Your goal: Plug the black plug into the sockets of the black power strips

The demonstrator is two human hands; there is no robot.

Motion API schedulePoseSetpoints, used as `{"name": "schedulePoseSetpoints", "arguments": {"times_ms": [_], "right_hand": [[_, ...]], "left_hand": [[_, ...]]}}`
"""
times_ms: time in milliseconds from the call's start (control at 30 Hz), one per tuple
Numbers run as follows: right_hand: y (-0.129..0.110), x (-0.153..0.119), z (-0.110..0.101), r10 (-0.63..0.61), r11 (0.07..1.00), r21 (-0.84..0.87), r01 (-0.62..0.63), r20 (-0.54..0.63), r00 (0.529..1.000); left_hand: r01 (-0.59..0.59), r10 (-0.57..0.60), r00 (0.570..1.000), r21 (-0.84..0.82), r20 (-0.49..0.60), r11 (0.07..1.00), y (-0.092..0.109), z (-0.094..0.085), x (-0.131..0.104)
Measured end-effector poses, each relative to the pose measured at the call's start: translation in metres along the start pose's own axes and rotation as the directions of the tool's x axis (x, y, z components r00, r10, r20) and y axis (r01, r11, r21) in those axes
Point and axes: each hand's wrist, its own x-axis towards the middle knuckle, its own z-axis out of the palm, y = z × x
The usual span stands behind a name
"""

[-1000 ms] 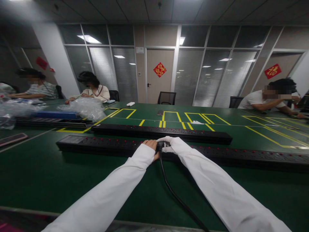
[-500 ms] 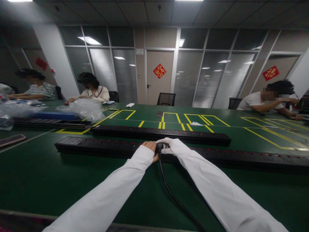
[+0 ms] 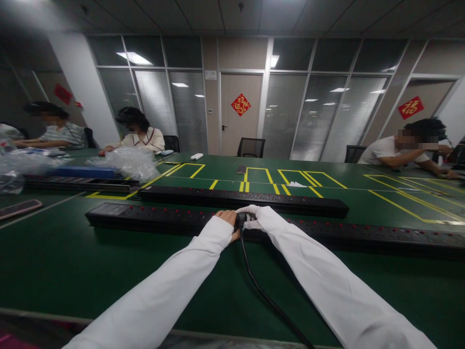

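A long black power strip [image 3: 145, 215] with a row of red dots lies across the green table in front of me. My left hand [image 3: 228, 218], bare, is closed around the strip, fingers on top and thumb at the near side. Against the strip's top sits a black plug [image 3: 241, 221], and my right hand [image 3: 255, 216], in a white glove, is closed on it from the right. Whether its pins are fully in a socket is hidden. From the plug a black cable [image 3: 259, 290] runs down toward me between my white sleeves.
Behind lies a second black power strip [image 3: 290, 202]. At left are clear plastic wrap [image 3: 132, 164], a blue bar [image 3: 87, 172] and a phone [image 3: 21, 209]. Yellow tape lines [image 3: 257, 168] mark the green table [image 3: 138, 271]. Several people sit along the far side.
The view has shifted very slightly. Both hands keep their places on the strip and plug, with no clear movement between them.
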Motion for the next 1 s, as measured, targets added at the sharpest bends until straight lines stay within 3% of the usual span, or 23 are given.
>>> {"name": "schedulePoseSetpoints", "arguments": {"times_ms": [1000], "right_hand": [[-0.004,0.0,-0.004,0.005,0.997,-0.082,-0.003,0.022,1.0]], "left_hand": [[0.01,-0.01,1.0,-0.012,0.015,1.0,-0.007,0.016,0.004]]}}
